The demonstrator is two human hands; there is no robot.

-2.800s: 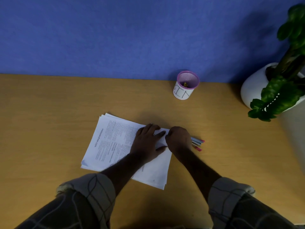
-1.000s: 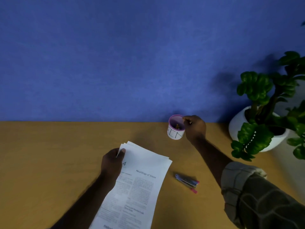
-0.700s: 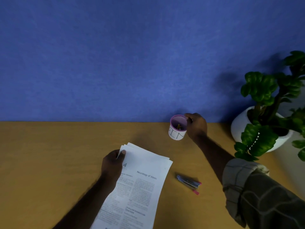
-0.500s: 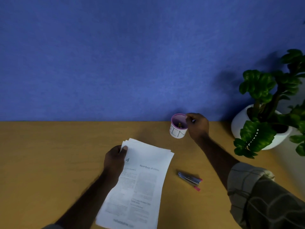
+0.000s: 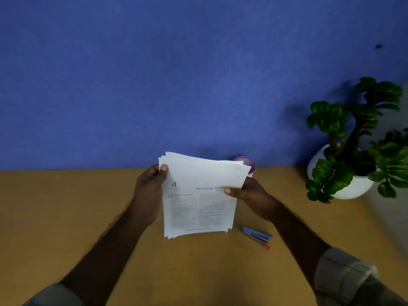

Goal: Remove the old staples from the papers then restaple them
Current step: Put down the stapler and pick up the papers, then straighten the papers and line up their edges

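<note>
A stack of white printed papers [image 5: 198, 195] is held upright above the wooden desk, its bottom edge near the desk top. My left hand [image 5: 150, 186] grips the stack's upper left edge, thumb on the front page. My right hand [image 5: 249, 193] grips the right edge, thumb across the title line. A small blue stapler with pink ends [image 5: 257, 236] lies on the desk just to the right of the papers, below my right wrist. I cannot see any staple in the sheets.
A pink-rimmed cup [image 5: 250, 164] stands by the blue wall, mostly hidden behind the papers' top right corner. A green plant in a white pot [image 5: 353, 184] occupies the right side of the desk [image 5: 66, 217].
My right hand left the pink cup and came back to take the papers' right edge. Both hands lifted the stack from flat on the desk to upright.
</note>
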